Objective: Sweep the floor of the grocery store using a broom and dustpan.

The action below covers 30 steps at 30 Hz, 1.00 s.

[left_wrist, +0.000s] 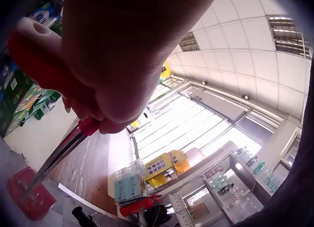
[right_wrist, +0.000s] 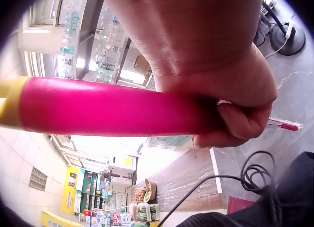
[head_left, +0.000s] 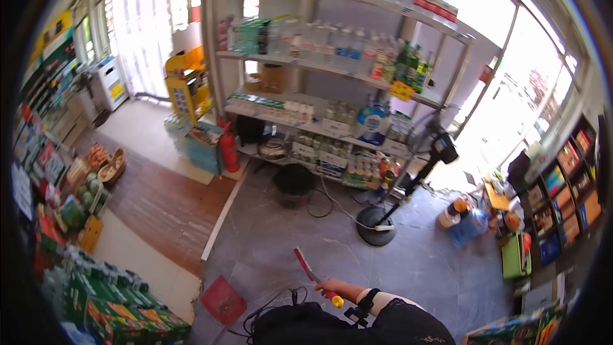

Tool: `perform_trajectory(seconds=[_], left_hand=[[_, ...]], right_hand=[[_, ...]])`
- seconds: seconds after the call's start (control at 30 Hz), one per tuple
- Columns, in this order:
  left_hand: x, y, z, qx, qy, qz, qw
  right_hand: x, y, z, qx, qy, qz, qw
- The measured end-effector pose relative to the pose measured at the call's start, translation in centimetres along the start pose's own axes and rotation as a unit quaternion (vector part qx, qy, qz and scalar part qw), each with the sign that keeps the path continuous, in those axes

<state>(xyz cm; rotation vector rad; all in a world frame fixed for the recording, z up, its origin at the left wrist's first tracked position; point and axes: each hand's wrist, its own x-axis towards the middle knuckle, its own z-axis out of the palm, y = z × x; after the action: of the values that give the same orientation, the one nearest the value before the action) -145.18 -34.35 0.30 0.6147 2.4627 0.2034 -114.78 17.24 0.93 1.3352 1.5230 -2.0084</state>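
My right hand (head_left: pixel 336 288) grips the pink, yellow-ended handle (right_wrist: pixel 108 106) of a brush (head_left: pixel 302 262). Its narrow red head with pale bristles (right_wrist: pixel 289 126) points away from me over the grey floor. In the left wrist view my left hand (left_wrist: pixel 117 84) holds the red and white grip (left_wrist: pixel 41 55) of a long-handled dustpan. A thin metal rod (left_wrist: pixel 61 151) runs from that grip down to the red pan (head_left: pixel 223 300), low over the floor at front left. Dark clothing hides the left hand in the head view.
A fan's round base (head_left: pixel 376 226) stands ahead on the right. A black bin (head_left: pixel 294 185) is before the bottle shelves (head_left: pixel 357 76). Coiled black cable (head_left: pixel 290 294) lies beside the pan. Green drink cartons (head_left: pixel 118 306) are stacked at left.
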Motion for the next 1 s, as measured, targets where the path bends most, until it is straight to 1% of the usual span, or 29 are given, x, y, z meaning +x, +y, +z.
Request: perform_trajectory(seconds=[0.03, 0.07, 0.1, 0.13, 0.17, 0.2, 0.23, 0.3, 0.37, 0.4, 0.43, 0.47, 0.5, 0.53, 0.57, 0.63, 0.67, 0.7, 0.73, 0.77, 0.83, 0.87, 0.93, 1.0], left_hand=[[1.4, 0.1, -3.9, -0.162, 0.263, 0.096, 0.946], [-1.2, 3.5, -7.9, -0.139, 0.333, -0.046, 0.932], [-0.6, 7.6, -12.1, -0.142, 0.35, -0.097, 0.921], [0.0, 7.4, -12.0, -0.14, 0.339, -0.103, 0.925], [0.7, 7.7, -12.7, -0.132, 0.335, -0.093, 0.928], [3.5, 7.1, -13.7, -0.105, 0.332, -0.115, 0.931], [5.0, 6.2, -14.9, -0.108, 0.338, -0.148, 0.923], [8.5, 5.9, -17.3, -0.145, 0.333, -0.136, 0.922], [10.9, 6.6, -18.2, -0.144, 0.342, -0.154, 0.916], [12.6, 7.0, -19.2, -0.143, 0.348, -0.156, 0.913], [14.7, 7.7, -21.0, -0.143, 0.354, -0.166, 0.909], [18.1, 8.6, -24.1, -0.135, 0.364, -0.177, 0.904], [20.4, 9.2, -26.4, -0.127, 0.374, -0.188, 0.899], [20.1, 9.7, -26.8, -0.166, 0.369, -0.174, 0.898], [20.5, 10.3, -27.8, -0.165, 0.373, -0.184, 0.894], [24.5, 11.9, -32.6, -0.167, 0.356, -0.213, 0.894], [26.5, 11.8, -33.7, -0.171, 0.357, -0.224, 0.891], [28.5, 11.3, -34.4, -0.156, 0.375, -0.212, 0.889], [30.0, 10.9, -35.0, -0.142, 0.393, -0.199, 0.887], [31.8, 11.0, -36.2, -0.148, 0.395, -0.206, 0.883], [35.6, 11.3, -39.4, -0.172, 0.39, -0.231, 0.875], [37.9, 11.3, -41.1, -0.178, 0.393, -0.234, 0.871], [42.8, 10.6, -44.3, -0.19, 0.395, -0.226, 0.87], [48.8, 9.0, -47.4, -0.179, 0.385, -0.219, 0.879]], right_hand=[[0.0, -2.8, 2.5, 0.066, 0.015, 0.03, 0.997], [0.9, -6.2, 5.3, 0.099, 0.01, 0.07, 0.993], [2.8, -8.2, 6.4, 0.073, -0.017, 0.089, 0.993], [2.0, -6.7, 5.0, 0.116, 0.005, 0.09, 0.989], [3.1, -6.3, 4.3, 0.139, -0.001, 0.105, 0.985], [2.9, -9.1, 5.5, 0.158, -0.014, 0.103, 0.982], [6.2, -11.6, 6.9, 0.131, -0.034, 0.113, 0.984], [11.7, -15.0, 8.3, 0.083, -0.032, 0.096, 0.991], [15.2, -19.2, 8.9, 0.07, -0.062, 0.101, 0.99], [17.3, -22.0, 9.5, 0.046, -0.051, 0.086, 0.994], [19.2, -26.2, 10.1, 0.023, -0.041, 0.071, 0.996], [22.2, -32.0, 10.9, -0.002, -0.055, 0.062, 0.997], [25.2, -36.1, 11.5, -0.012, -0.071, 0.051, 0.996], [25.3, -35.7, 11.4, -0.018, -0.074, 0.054, 0.996], [26.8, -36.9, 11.7, -0.032, -0.085, 0.057, 0.994], [31.9, -44.3, 12.8, -0.044, -0.103, 0.06, 0.992], [33.7, -47.5, 13.5, -0.043, -0.11, 0.043, 0.992], [35.3, -49.9, 14.2, -0.041, -0.118, 0.027, 0.992], [37.2, -51.3, 14.9, -0.041, -0.117, 0.034, 0.992], [37.8, -54.5, 16.0, -0.052, -0.119, 0.033, 0.991], [39.3, -60.7, 18.6, -0.095, -0.118, -0.012, 0.988], [41.7, -63.1, 19.1, -0.103, -0.119, -0.014, 0.988], [46.2, -67.6, 20.6, -0.098, -0.164, -0.022, 0.981], [50.1, -72.3, 22.5, -0.115, -0.165, -0.03, 0.979]])
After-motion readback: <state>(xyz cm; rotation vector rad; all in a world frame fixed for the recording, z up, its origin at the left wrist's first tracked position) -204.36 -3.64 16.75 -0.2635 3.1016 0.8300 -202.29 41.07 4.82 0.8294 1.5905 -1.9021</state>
